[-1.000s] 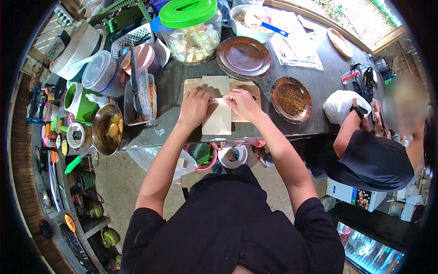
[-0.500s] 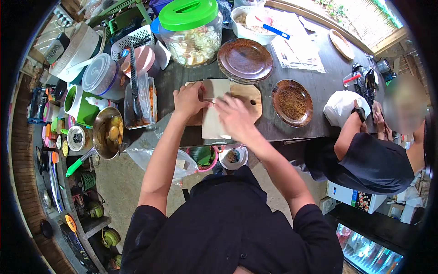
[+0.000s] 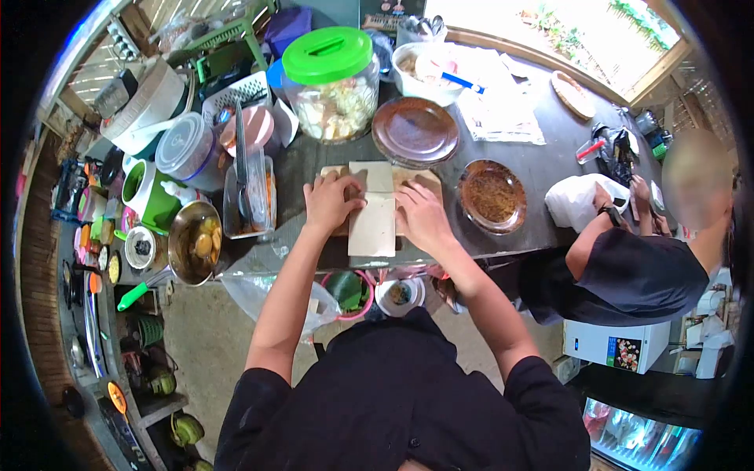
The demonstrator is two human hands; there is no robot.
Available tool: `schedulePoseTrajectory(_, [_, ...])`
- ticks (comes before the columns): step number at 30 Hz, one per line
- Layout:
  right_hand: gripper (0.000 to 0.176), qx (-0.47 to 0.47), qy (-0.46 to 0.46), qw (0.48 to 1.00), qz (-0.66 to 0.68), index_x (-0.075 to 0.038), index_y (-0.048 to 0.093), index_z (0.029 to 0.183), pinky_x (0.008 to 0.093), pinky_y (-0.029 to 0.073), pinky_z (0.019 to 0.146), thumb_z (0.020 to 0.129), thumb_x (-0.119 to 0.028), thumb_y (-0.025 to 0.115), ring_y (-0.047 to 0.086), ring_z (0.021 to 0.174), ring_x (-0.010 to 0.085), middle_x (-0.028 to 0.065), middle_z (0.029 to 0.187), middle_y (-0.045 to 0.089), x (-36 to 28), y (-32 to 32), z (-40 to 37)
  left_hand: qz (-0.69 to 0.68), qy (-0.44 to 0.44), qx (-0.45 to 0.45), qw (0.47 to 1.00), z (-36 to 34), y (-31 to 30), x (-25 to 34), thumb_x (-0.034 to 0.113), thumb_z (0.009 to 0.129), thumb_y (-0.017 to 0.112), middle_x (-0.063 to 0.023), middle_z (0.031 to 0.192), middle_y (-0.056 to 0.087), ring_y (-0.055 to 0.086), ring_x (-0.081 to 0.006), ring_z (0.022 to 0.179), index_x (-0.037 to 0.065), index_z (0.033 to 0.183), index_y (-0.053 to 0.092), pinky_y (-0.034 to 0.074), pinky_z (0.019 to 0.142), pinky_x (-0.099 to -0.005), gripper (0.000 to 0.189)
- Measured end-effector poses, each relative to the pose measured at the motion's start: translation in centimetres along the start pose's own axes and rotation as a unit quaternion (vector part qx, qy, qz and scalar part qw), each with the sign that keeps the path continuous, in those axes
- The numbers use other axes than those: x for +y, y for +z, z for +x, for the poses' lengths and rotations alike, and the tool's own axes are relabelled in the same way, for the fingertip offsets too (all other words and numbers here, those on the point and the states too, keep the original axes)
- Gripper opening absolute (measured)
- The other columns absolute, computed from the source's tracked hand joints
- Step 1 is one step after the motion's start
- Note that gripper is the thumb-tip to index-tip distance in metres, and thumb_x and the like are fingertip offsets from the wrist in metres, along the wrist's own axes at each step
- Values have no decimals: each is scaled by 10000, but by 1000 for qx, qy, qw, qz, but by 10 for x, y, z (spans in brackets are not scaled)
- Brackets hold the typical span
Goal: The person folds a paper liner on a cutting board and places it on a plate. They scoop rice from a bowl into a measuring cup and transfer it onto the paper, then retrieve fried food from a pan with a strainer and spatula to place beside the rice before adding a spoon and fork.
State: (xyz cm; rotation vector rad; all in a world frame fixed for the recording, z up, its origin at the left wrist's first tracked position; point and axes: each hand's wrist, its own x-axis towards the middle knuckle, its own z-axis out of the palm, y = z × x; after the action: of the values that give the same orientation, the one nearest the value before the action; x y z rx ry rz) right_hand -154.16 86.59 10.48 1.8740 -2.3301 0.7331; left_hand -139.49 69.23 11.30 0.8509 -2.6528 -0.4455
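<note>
Beige sheet [image 3: 372, 224] again under hands [image 3: 330, 202] [image 3: 422, 217] (palms down)

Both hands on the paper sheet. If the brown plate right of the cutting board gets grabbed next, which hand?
Right, probably. The right hand rests on the paper sheet on the side facing the brown plate. The left hand sits on the far side and would have to cross over.

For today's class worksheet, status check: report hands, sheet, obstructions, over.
Left hand and right hand on pale tan paper sheet. Sheet lies over wooden cutting board. Brown round plate close right.
</note>
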Motion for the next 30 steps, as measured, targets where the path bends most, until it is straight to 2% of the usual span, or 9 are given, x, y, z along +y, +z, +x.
schedulePoseTrajectory(1, [442, 46, -24, 998, 20, -17, 557, 1210, 411, 412, 1005, 796, -142, 650, 526, 1163, 335, 161, 1197, 595, -4, -1, 8, 2, 10, 5, 1000, 0, -1, 2, 371, 660, 801, -12, 947, 590, 552, -255, 992, 243, 915, 685, 346, 819, -440, 308])
schedulePoseTrajectory(2, [493, 5, 1, 995, 103, -7, 526, 1247, 396, 434, 981, 781, -112, 648, 539, 1133, 339, 175, 1194, 593, -5, 3, 16, 1, 15, 14, 1000, 0, -2, 3, 371, 660, 801, -12, 947, 590, 552, -255, 992, 243, 915, 685, 346, 819, -440, 308])
schedulePoseTrajectory(5, [467, 24, -36, 995, 89, 8, 555, 1215, 394, 457, 939, 768, -87, 646, 571, 1056, 329, 163, 1101, 629, -6, 18, 31, -8, 45, 2, 999, 0, -4, 3, 338, 701, 774, -9, 910, 621, 566, -243, 967, 191, 870, 670, 342, 807, -430, 247])
schedulePoseTrajectory(11, [129, 39, -40, 988, 147, -28, 692, 873, 387, 497, 839, 768, -45, 618, 619, 884, 289, 114, 867, 662, -9, 25, 29, -4, 122, 30, 992, -14, 1, 1, 265, 758, 725, 4, 841, 673, 594, -211, 876, 185, 907, 693, 359, 839, -405, 172])
schedulePoseTrajectory(15, [138, 51, -78, 992, 86, -36, 697, 884, 370, 498, 845, 780, -52, 609, 627, 886, 263, 95, 872, 676, -10, 34, 13, 48, 171, 63, 982, -38, 1, 4, 217, 799, 677, 12, 947, 681, 589, -208, 940, 184, 990, 715, 353, 934, -421, 197])
schedulePoseTrajectory(18, [187, 84, -116, 987, 68, -44, 697, 951, 371, 477, 908, 788, -93, 620, 614, 958, 252, 94, 977, 682, -17, 37, -1, 75, 183, 71, 978, -52, -7, 13, 233, 839, 626, 13, 1087, 662, 555, -215, 1036, 173, 1084, 686, 336, 971, -459, 260])
schedulePoseTrajectory(21, [292, 99, -100, 990, -16, -42, 675, 1055, 439, 394, 1022, 795, -168, 633, 550, 1101, 279, 79, 1124, 654, -29, 27, -16, 103, 187, 78, 974, -59, -4, 13, 267, 879, 570, 16, 1216, 623, 504, -230, 1132, 159, 1182, 642, 314, 1004, -504, 330])
schedulePoseTrajectory(23, [375, 38, -79, 992, -94, -48, 639, 1141, 532, 273, 1094, 824, -248, 625, 450, 1230, 327, 64, 1223, 610, -35, 6, -22, 125, 179, 51, 975, -63, -4, 12, 294, 912, 521, 17, 1305, 582, 450, -246, 1224, 153, 1263, 593, 279, 1040, -548, 386])
schedulePoseTrajectory(30, [393, 20, -30, 992, -118, -48, 614, 1167, 564, 231, 1096, 859, -292, 608, 403, 1275, 358, 66, 1232, 596, -28, -8, -34, 131, 176, 32, 975, -60, -2, 11, 294, 895, 546, -1, 1273, 606, 476, -263, 1226, 150, 1266, 585, 244, 1060, -578, 400])
